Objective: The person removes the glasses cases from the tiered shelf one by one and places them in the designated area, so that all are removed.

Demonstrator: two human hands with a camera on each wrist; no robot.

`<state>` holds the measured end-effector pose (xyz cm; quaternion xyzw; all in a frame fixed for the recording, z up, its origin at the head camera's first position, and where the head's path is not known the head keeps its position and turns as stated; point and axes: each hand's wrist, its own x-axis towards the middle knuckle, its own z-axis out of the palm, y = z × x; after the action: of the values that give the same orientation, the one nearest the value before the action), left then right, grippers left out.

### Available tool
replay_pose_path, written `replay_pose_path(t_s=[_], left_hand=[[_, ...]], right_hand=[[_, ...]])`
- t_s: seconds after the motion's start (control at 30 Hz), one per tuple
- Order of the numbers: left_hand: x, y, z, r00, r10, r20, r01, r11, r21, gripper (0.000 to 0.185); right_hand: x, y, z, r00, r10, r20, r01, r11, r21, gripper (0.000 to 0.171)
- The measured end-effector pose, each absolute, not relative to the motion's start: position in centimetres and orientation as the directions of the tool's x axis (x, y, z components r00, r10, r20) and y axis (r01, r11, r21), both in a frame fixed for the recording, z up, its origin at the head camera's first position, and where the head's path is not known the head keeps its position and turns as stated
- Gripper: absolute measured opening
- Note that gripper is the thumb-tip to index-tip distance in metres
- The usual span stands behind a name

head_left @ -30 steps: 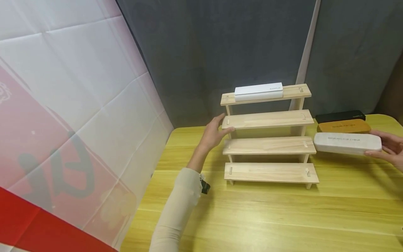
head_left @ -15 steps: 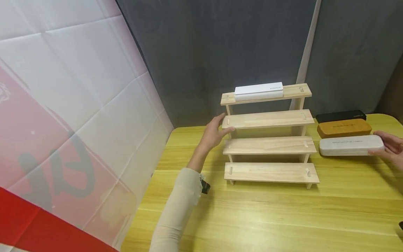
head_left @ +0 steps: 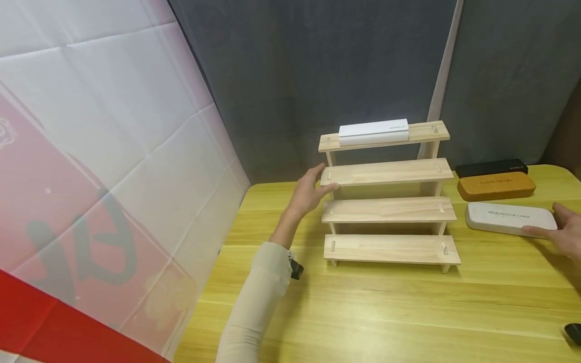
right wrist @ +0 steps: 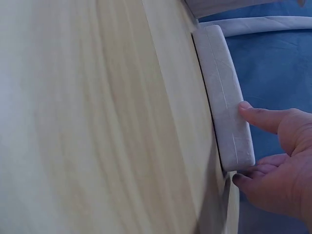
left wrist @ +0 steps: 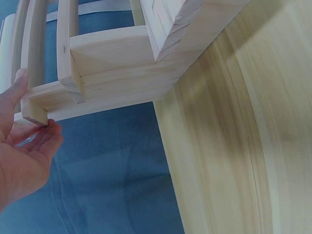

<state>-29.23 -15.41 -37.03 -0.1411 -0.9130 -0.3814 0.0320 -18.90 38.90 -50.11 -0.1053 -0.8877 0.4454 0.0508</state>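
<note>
From my end I can see both hands at work on a wooden stand (head_left: 386, 248) and a row of slim cases to its right. The left hand (head_left: 307, 194) has hold of the left end of the second shelf from the top (head_left: 390, 173), thumb at the front edge and fingers bent round to the rear, only as wide as the plank between them. A pale sleeve (head_left: 254, 302) covers that arm.

The right hand (head_left: 568, 232) is part-way open about the right end of an off-white case (head_left: 501, 218); its thumb lies against the near long edge and its fingers bend round the far corner. I read that as a hold, though I cannot tell how firm. The case lies on the worktop (head_left: 386, 312), right of the stand and apart from it, set slightly askew with dark lettering uppermost.

Just beyond it I have a mustard case (head_left: 497, 186), and behind that a black case (head_left: 487, 168). A white box (head_left: 373, 133) lies toward the left of the top shelf (head_left: 426, 132). A dark curtain (head_left: 363, 60) hangs behind, and a creased printed sheet (head_left: 136, 191) covers the left side
</note>
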Motion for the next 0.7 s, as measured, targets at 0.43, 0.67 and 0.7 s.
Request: replay_pose_path(t_s=[0.43, 0.67, 0.7], left_hand=[[-29.23, -15.38, -37.05, -0.955, 0.238, 0.177, 0.293, 0.664, 0.688, 0.081], [-29.20, -15.44, -37.05, -0.957, 0.238, 0.167, 0.286, 0.666, 0.689, 0.082], [-29.19, -15.45, -37.05, -0.957, 0.237, 0.165, 0.284, 0.668, 0.688, 0.082]], right_hand=[[-18.73, 38.39, -50.58, -0.969, 0.247, -0.020, 0.174, 0.619, -0.766, 0.089], [-19.11, 38.61, -50.96, -0.967, 0.256, 0.020, 0.155, 0.644, -0.750, 0.075], [-19.18, 38.53, -50.95, -0.965, 0.260, 0.017, 0.161, 0.647, -0.746, 0.075]])
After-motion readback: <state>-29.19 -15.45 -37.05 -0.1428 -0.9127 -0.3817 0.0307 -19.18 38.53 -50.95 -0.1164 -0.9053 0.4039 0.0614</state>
